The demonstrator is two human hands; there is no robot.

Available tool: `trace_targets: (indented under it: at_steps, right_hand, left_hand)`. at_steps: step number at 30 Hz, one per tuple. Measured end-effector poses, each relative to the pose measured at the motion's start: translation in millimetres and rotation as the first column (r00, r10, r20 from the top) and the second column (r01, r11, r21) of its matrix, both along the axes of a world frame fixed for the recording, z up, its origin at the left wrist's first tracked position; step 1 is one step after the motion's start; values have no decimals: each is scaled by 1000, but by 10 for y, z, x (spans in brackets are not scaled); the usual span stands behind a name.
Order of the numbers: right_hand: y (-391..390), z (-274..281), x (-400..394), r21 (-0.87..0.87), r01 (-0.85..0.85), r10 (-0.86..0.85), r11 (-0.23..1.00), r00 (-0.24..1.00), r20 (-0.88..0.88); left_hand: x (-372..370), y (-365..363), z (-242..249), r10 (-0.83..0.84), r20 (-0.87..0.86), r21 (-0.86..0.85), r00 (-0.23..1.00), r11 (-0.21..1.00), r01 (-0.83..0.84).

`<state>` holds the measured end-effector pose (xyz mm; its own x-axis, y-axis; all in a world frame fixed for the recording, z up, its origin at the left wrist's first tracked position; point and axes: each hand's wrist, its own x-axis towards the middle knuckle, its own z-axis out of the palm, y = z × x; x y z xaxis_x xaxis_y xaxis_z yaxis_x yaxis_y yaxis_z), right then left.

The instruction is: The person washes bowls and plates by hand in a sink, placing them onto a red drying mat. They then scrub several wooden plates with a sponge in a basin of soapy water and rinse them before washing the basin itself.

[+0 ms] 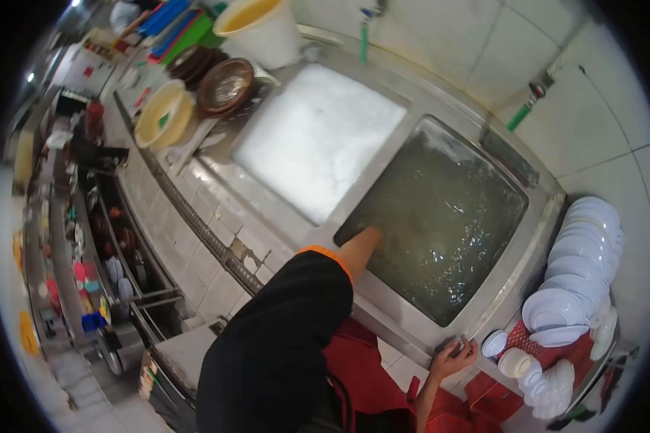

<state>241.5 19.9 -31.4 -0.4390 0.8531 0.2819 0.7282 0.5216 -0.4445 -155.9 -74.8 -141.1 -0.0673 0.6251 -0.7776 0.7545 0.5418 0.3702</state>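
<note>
My left forearm, in a black sleeve (267,353) with an orange cuff, reaches into the right sink basin (430,317). Murky, rippling water (448,209) covers my left hand, so its fingers and anything in them are hidden. At the basin's front right corner, my right hand (455,361) has its fingers curled at the steel rim, around a small dark thing that I cannot make out. Just right of it stand small white bowls (514,362) and a long row of stacked white plates (581,270).
White foam (321,137) fills the left basin. Beyond it are brown bowls (225,86), a cream basin (165,115) and a white bucket (256,29). A green-ended tap (523,112) juts from the tiled wall. Shelving (130,245) with dishes lines the left, and a person (87,148) is farther back.
</note>
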Motion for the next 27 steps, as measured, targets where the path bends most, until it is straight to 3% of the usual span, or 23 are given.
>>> trace_targets:
  at_steps: [5, 6, 8, 10, 11, 13, 14, 15, 16, 17, 18, 19, 20, 22, 23, 25, 26, 27]
  right_hand:
    - [43, -118, 66, 105, -13, 21, 994, 997, -68]
    - [47, -150, 72, 109, -16, 25, 994, 997, -74]
    - [57, -171, 80, 118, -9, 17, 993, 997, -74]
    - [132, -241, 122, 86, 16, -7, 996, 995, -104]
    - [152, -282, 93, 75, 45, -33, 996, 987, -158]
    - [-37, -168, -124, 158, 74, -37, 985, 973, -229]
    - [-168, -64, -318, 248, 77, -17, 966, 972, -236]
    - [-306, -43, -549, 210, 65, 2, 975, 953, -304]
    - [-473, -22, -795, 170, 65, 2, 983, 930, -366]
    - [-726, 156, -1097, -32, 21, -32, 999, 919, -393]
    - [-962, 244, -1339, 75, -109, 130, 991, 908, -399]
    - [-1171, 273, -1594, 75, -148, 165, 986, 917, -363]
    - [-1398, 303, -1864, 45, -201, 202, 978, 886, -417]
    - [-1805, 288, -2387, 49, -317, 302, 947, 827, -475]
    - [-2012, 268, -2643, 74, -353, 342, 933, 805, -485]
    - [-2501, 345, -3130, 0, -445, 368, 896, 741, -562]
    - [-2732, 324, -3361, 27, -482, 410, 876, 711, -571]
    - [-2949, 364, -3565, -55, -528, 407, 847, 714, -570]
  left_hand:
    - [-292, -297, 56, -33, -80, 106, 996, 993, 42]
    - [-347, -508, 281, 84, -75, 350, 994, 935, -53]
    - [-444, -1111, 990, 270, 16, 756, 963, 627, -188]
    - [-507, -1786, 1301, 500, 18, 850, 866, 449, -277]
    - [-582, -2227, 1295, 543, 9, 915, 840, 335, -226]
    - [-574, -3105, 1477, 786, -159, 826, 597, 437, -356]
    - [-641, -3632, 1249, 840, -242, 795, 485, 458, -397]
    - [-502, -4049, 1519, 871, -241, 771, 427, 440, -461]
    - [-539, -4672, 1071, 885, -328, 743, 329, 457, -489]
    - [-484, -5371, 688, 756, -528, 745, 386, 631, -217]
    - [-290, -5873, 591, 833, -419, 778, 361, 534, -330]
    - [-69, -6273, 531, 951, -248, 756, 186, 310, -577]
    - [83, -6731, 411, 990, -66, 712, 128, 136, -689]
    - [569, -7569, 267, 949, -312, 403, 54, 183, -897]
    - [825, -8540, -596, 956, -285, 390, 72, 185, -902]
    - [1437, -9026, -288, 936, 1, 121, -352, -349, -929]
    - [1632, -9217, -217, 893, 70, 57, -444, -448, -892]
    - [1806, -9219, -68, 819, 66, 49, -571, -574, -818]
